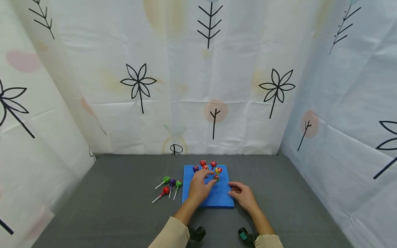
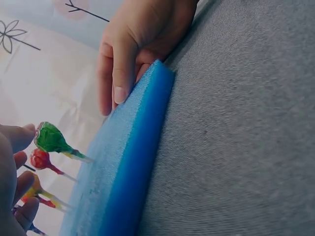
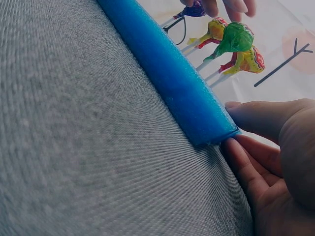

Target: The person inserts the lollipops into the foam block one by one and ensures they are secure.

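Observation:
A blue foam pad (image 1: 217,198) lies on the grey table, with several wrapped lollipops standing upright in it. My left hand (image 1: 200,186) hovers over the pad with its fingers spread. Its fingertips (image 2: 19,136) are right beside the head of the green lollipop (image 1: 216,177), the nearest one standing, but do not grip it. My right hand (image 1: 242,194) holds the pad's front right corner (image 3: 216,130). Its thumb (image 3: 266,115) lies on top, and its fingers are curled against the edge. Red, yellow and purple lollipops (image 3: 248,59) stand behind the green one.
Several loose lollipops (image 1: 169,186), green, purple and red, lie flat on the grey table (image 1: 108,206) left of the pad. Patterned white curtains (image 1: 198,86) wall in the table at the back and both sides. Dark wrist-mounted devices (image 1: 245,236) show at the bottom.

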The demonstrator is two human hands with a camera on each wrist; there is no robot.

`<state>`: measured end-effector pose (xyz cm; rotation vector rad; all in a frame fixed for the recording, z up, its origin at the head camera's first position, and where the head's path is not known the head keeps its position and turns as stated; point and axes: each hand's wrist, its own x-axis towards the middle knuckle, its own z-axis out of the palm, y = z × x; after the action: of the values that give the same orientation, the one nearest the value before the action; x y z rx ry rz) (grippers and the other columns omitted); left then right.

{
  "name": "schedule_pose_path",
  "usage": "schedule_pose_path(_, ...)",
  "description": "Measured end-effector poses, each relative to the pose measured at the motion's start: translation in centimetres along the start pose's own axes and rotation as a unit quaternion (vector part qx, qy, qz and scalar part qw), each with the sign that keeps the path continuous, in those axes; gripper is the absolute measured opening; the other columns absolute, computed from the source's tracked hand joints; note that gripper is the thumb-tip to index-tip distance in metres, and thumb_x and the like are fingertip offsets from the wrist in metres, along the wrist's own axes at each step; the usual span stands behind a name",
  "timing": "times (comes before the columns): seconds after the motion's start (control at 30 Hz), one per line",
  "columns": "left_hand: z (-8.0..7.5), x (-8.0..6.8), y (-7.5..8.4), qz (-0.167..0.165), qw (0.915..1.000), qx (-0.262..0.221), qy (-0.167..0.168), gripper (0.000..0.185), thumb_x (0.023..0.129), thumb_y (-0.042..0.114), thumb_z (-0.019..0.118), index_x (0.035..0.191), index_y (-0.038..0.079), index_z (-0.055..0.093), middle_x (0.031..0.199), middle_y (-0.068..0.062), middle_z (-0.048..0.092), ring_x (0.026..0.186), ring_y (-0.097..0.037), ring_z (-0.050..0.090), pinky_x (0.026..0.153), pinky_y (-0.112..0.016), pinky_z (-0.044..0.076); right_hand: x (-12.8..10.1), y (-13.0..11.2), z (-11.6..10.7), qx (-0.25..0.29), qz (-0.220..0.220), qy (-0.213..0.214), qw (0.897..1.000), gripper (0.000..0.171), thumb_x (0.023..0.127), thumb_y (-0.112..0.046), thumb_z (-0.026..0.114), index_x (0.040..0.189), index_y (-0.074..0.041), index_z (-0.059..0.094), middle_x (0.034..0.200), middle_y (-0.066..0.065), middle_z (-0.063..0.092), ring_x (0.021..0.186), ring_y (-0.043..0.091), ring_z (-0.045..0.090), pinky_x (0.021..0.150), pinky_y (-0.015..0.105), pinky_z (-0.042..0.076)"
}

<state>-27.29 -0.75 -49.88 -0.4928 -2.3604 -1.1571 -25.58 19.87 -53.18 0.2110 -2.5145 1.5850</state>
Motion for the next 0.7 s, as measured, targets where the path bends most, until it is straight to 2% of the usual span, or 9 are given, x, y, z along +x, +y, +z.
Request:
schedule_pose_path(0.23, -0.3, -0.9, -0.7, -0.017, 0.9982, -0.036, 0.045, 0.018, 0.083, 0.014, 0.078, 0.100, 0.016, 0.073, 0.102, 0.002, 0.067, 0.089, -0.016, 0.058, 0.075, -0.036, 0.049, 0.0, 0.0, 0.0, -0.004, 0.005, 0.000, 1.000, 0.030, 0.085, 0.000, 0.073, 0.114, -0.001, 0.068, 0.108, 0.010, 0.067, 0.097, 0.024, 0.063, 0.083, 0.036, 0.052)
schedule_pose_path(0.4, -0.8, -1.5, -1.3, -0.030, 0.9970, -0.043, 0.057, 0.017, 0.082, 0.011, 0.079, 0.098, 0.015, 0.073, 0.096, 0.001, 0.066, 0.084, -0.016, 0.056, 0.070, -0.033, 0.047, 0.0, 0.0, -0.1, 0.000, 0.003, 0.000, 1.000, 0.030, 0.084, 0.000, 0.073, 0.114, 0.000, 0.068, 0.108, 0.010, 0.067, 0.096, 0.023, 0.063, 0.083, 0.035, 0.052)
schedule_pose_path(0.53, -1.4, -1.7, -1.9, -0.033, 0.9963, -0.030, 0.074, 0.019, 0.080, 0.010, 0.081, 0.095, 0.018, 0.073, 0.092, 0.002, 0.066, 0.081, -0.014, 0.055, 0.067, -0.032, 0.045, 0.0, 0.1, -0.1, -0.003, 0.005, -0.002, 1.000, 0.030, 0.084, -0.001, 0.073, 0.114, -0.001, 0.068, 0.108, 0.010, 0.067, 0.096, 0.023, 0.063, 0.083, 0.036, 0.052)
schedule_pose_path(0.7, -2.2, -1.9, -3.0, -0.029, 0.9955, 0.002, 0.090, 0.019, 0.078, 0.011, 0.082, 0.094, 0.018, 0.073, 0.093, 0.005, 0.066, 0.082, -0.015, 0.056, 0.070, -0.035, 0.045, 0.0, 0.1, 0.0, -0.010, 0.009, -0.003, 1.000, 0.031, 0.085, -0.003, 0.073, 0.115, -0.001, 0.068, 0.109, 0.010, 0.067, 0.097, 0.024, 0.063, 0.084, 0.038, 0.052)
